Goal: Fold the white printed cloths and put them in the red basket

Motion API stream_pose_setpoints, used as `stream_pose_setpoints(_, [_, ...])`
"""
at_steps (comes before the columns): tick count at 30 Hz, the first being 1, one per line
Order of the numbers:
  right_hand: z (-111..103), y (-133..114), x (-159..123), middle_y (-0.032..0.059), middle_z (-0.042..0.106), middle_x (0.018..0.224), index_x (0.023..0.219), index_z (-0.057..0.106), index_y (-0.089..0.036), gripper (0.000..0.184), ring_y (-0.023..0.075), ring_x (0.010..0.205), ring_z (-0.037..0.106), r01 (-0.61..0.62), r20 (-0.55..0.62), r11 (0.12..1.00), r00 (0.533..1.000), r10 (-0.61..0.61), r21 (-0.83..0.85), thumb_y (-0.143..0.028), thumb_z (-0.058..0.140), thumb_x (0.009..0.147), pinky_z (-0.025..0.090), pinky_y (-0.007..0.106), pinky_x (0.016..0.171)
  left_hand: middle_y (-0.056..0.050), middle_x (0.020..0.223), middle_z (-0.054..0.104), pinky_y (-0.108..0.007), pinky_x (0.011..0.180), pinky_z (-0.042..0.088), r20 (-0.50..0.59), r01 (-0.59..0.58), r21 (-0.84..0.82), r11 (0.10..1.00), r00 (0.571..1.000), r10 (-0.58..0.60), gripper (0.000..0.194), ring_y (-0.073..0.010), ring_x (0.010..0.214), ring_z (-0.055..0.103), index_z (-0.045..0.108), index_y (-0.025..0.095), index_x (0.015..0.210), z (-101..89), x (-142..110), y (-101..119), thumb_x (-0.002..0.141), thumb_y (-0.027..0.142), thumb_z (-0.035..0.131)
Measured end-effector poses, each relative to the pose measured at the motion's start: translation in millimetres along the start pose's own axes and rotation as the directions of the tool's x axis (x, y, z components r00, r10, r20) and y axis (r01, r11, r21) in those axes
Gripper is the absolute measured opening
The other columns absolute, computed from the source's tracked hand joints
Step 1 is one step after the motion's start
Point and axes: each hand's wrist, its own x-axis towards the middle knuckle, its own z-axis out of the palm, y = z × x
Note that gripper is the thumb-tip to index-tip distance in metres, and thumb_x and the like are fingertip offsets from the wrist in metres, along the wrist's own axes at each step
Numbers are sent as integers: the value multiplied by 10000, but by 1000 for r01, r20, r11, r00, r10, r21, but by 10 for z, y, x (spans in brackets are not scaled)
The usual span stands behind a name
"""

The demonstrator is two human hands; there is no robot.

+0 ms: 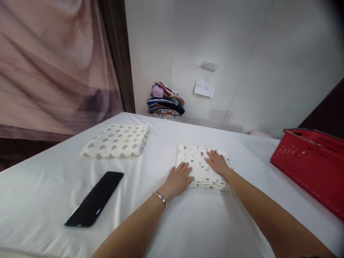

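A folded white cloth with small dark prints (195,159) lies on the white sheet-covered table (215,222), a little right of centre. My left hand (178,178) rests flat at the cloth's near left edge, fingers stretched out; a thin bracelet circles that wrist. My right hand (217,162) lies flat on top of the cloth, fingers spread. Neither hand grips anything.
A second folded cloth with grey prints (116,140) sits at the far left. A black phone (95,198) lies near the front left. A red plastic basket (311,163) stands at the right edge. A pile of coloured clothes (165,102) is stacked by the back wall.
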Motion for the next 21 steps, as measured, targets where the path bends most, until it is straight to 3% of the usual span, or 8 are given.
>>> stream_pose_setpoints(4, [-66, -91, 49, 87, 155, 1523, 1427, 282, -205, 600, 259, 1395, 96, -5, 26, 1000, 1000, 5, 16, -511, 230, 913, 119, 504, 1083, -24, 1490, 286, -531, 1081, 218, -44, -21, -1, 1000, 999, 21, 465, -211, 1379, 194, 384, 272, 1338, 33, 6, -16, 915, 439, 289])
stream_pose_setpoints(6, [-156, -291, 96, 104, 146, 1523, 1428, 274, -186, 601, 265, 1395, 82, 23, 8, 999, 1000, -23, 31, -496, 239, 915, 106, 512, 1080, -23, 1486, 294, -531, 1076, 227, -56, -21, -2, 1000, 998, 21, 458, -209, 1375, 202, 389, 271, 1334, 48, 11, -22, 913, 427, 298])
stream_pose_setpoints(9, [-224, -714, 213, 92, 100, 1532, 1443, 230, -186, 616, 254, 1400, 34, 162, -13, 985, 987, -161, 67, -500, 239, 913, 72, 505, 1083, -18, 1482, 303, -538, 1071, 235, -64, -22, 3, 1000, 998, 23, 448, -212, 1373, 208, 401, 272, 1324, 54, 14, -24, 909, 414, 309])
stream_pose_setpoints(13, [-115, -1119, 353, 71, 115, 1531, 1447, 225, -196, 639, 239, 1400, 43, 276, 34, 957, 960, -279, 85, -537, 222, 906, 33, 483, 1087, -29, 1474, 319, -543, 1067, 236, -52, -7, 1, 1000, 999, 8, 458, -228, 1370, 221, 409, 268, 1322, 38, 11, -19, 906, 430, 305])
stream_pose_setpoints(17, [-4, -1169, 381, 59, 110, 1532, 1457, 200, -192, 641, 221, 1400, 47, 297, 18, 951, 954, -299, 88, -529, 202, 911, 16, 472, 1090, -27, 1483, 300, -540, 1075, 219, -42, 12, 0, 1000, 999, -12, 475, -234, 1376, 206, 405, 266, 1335, 16, 10, -13, 907, 439, 292])
stream_pose_setpoints(21, [-57, -1107, 310, 62, 108, 1532, 1455, 208, -200, 647, 226, 1401, 53, 301, 51, 943, 949, -311, 143, -538, 233, 904, 31, 470, 1094, -25, 1490, 282, -534, 1083, 208, -20, 19, -2, 1000, 1000, -19, 488, -229, 1380, 197, 401, 261, 1344, 3, 4, -9, 905, 443, 287])
